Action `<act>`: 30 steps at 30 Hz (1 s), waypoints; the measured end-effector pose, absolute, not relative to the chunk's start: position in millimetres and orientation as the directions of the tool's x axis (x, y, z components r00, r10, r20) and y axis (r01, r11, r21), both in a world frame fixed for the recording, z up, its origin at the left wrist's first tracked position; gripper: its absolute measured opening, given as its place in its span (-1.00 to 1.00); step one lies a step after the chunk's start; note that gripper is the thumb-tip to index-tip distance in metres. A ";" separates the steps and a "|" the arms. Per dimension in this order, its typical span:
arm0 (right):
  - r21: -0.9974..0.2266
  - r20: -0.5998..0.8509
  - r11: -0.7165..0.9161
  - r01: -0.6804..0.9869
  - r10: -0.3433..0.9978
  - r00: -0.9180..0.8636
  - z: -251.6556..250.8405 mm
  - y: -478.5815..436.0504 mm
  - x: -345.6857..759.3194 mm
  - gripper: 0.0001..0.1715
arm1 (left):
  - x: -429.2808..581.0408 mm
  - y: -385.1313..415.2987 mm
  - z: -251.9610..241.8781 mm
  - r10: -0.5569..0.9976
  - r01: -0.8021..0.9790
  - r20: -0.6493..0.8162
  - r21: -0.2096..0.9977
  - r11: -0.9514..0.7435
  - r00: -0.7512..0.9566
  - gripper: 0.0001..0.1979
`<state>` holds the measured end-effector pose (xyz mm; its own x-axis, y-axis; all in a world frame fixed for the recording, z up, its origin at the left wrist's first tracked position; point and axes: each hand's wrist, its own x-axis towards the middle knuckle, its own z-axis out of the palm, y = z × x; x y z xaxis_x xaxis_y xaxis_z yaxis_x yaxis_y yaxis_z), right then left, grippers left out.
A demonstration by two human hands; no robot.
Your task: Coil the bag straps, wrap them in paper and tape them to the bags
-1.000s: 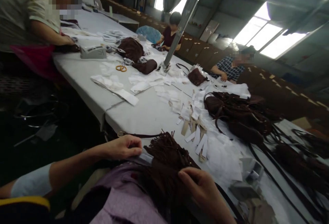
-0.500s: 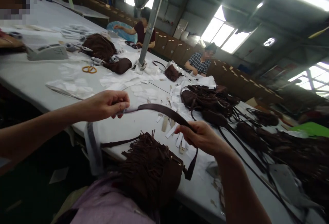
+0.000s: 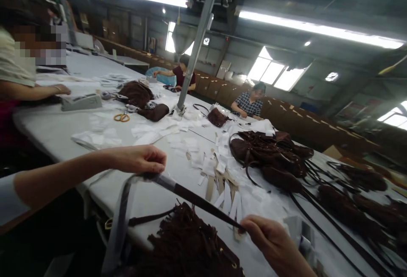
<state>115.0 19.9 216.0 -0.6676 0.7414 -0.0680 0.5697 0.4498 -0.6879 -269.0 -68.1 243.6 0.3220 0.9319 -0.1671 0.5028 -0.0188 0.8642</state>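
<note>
A dark brown bag strap (image 3: 203, 202) stretches nearly straight between my hands, sloping down to the right. My left hand (image 3: 140, 159) is closed at its upper end, where translucent film (image 3: 163, 182) covers the strap. From there a long wrapped strip (image 3: 119, 217) hangs toward the table edge. My right hand (image 3: 270, 236) pinches the strap's bare brown part between thumb and fingers. Below the strap lies a brown fringed bag (image 3: 187, 243) at the table's near edge, cut off by the bottom of the view. A thinner strap (image 3: 151, 217) runs leftward from this bag.
White and beige strips (image 3: 222, 183) litter the white table (image 3: 57, 128). Brown bags (image 3: 270, 154) are piled on the right, with long straps trailing. Yellow-handled scissors (image 3: 121, 117) and a grey tape dispenser (image 3: 81, 102) lie left. A metal post (image 3: 199, 43) rises mid-table. Co-workers sit around it.
The strap has gone from arched to taut. Both hands are lower in view, the right one more so. The view has tilted upward, showing more of the co-worker at left.
</note>
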 end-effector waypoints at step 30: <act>-0.927 -0.099 0.159 0.339 0.768 -0.632 120.9 -18.6 113.4 -0.63 | -177.5 -26.1 190.8 0.861 0.449 -0.145 0.887 -0.105 0.488 -0.78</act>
<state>113.4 -18.6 120.9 -0.6322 0.7684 -0.0994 0.3394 0.1593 -0.9271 -177.5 -26.1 190.8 0.4879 0.8607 -0.1453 0.4492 -0.1048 0.8873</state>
